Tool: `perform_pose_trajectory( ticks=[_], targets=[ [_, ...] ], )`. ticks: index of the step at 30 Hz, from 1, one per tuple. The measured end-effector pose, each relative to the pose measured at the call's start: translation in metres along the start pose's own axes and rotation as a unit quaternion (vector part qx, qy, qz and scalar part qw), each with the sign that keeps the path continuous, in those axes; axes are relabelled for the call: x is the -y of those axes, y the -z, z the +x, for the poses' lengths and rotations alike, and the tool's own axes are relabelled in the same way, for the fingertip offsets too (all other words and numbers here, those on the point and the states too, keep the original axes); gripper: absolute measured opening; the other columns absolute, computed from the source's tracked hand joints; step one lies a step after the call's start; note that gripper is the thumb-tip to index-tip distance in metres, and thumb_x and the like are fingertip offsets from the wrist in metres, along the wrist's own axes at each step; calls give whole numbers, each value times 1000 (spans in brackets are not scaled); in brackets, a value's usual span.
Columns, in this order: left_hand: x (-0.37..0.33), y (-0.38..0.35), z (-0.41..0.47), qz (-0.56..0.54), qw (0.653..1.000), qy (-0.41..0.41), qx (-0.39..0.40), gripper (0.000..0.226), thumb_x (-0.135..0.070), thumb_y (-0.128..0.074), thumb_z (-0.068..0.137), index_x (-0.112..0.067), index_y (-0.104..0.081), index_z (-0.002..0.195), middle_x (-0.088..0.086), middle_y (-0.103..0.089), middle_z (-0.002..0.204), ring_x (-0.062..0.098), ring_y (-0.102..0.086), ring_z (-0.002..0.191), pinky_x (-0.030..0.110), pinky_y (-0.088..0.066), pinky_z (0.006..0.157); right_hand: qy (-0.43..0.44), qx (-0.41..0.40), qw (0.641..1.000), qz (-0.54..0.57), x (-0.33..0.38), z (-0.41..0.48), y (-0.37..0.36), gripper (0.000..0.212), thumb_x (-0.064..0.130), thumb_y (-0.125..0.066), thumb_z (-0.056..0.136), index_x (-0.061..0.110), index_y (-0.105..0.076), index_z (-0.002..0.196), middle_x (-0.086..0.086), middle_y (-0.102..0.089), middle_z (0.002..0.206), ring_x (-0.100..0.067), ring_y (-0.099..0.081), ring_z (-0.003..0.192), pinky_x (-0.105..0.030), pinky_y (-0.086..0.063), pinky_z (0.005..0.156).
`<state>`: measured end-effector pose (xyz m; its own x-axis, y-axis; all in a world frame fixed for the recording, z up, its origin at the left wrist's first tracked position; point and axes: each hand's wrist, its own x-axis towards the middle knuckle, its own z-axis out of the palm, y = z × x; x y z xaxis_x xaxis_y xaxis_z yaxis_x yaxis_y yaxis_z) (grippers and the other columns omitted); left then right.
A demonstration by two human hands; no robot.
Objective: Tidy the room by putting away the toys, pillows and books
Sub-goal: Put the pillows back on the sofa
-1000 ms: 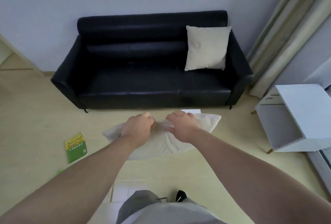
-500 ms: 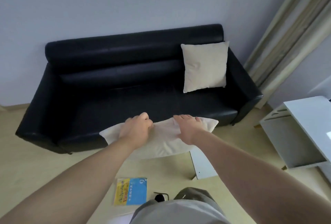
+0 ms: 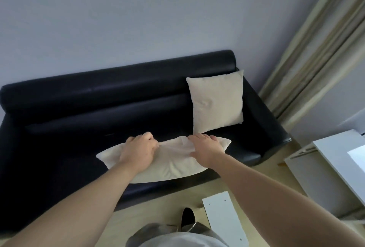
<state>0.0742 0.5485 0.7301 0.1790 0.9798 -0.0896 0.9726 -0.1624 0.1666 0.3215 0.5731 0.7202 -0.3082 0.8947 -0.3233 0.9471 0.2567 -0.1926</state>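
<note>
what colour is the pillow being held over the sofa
Cream, plain with no pattern; the held pillow shows best in the head view.

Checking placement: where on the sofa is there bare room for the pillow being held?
The sofa seat shows bare from its left end to the held pillow, gripped by left hand and right hand. The right end is crowded: the upright pillow leans on the backrest there.

I see a black sofa against the far grey wall. Beige curtains hang far right, with a white cabinet on the right and a white board on the near floor.
</note>
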Motion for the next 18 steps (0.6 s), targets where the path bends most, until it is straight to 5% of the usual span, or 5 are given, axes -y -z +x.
perform_pose_trajectory(
  ticks=[7, 12, 18],
  targets=[
    [20, 9, 69, -15, 1000, 10, -3, 30, -24, -43, 107, -29, -71, 117, -13, -57, 118, 11, -40, 84, 33, -41, 93, 12, 2, 999, -34, -12, 70, 36, 58, 32, -55, 102, 23, -31, 154, 2, -41, 153, -22, -38, 143, -44, -26, 119],
    [58, -11, 125, -59, 998, 0, 17, 28, -22, -44, 105, -28, -71, 110, -14, -62, 114, 15, -61, 96, 38, -43, 90, 0, 7, 998, -61, -10, 124, 47, 66, 15, -58, 96, 23, -29, 155, 2, -38, 155, -20, -35, 144, -42, -23, 120],
    [107, -46, 184, -86, 996, 5, 38, 28, -23, -43, 105, -26, -70, 109, -10, -69, 111, 17, -63, 96, 37, -42, 84, -16, 27, 996, -86, 2, 199, 28, 81, 4, -62, 85, 22, -25, 155, 0, -36, 155, -22, -32, 146, -48, -20, 122]
  ],
)
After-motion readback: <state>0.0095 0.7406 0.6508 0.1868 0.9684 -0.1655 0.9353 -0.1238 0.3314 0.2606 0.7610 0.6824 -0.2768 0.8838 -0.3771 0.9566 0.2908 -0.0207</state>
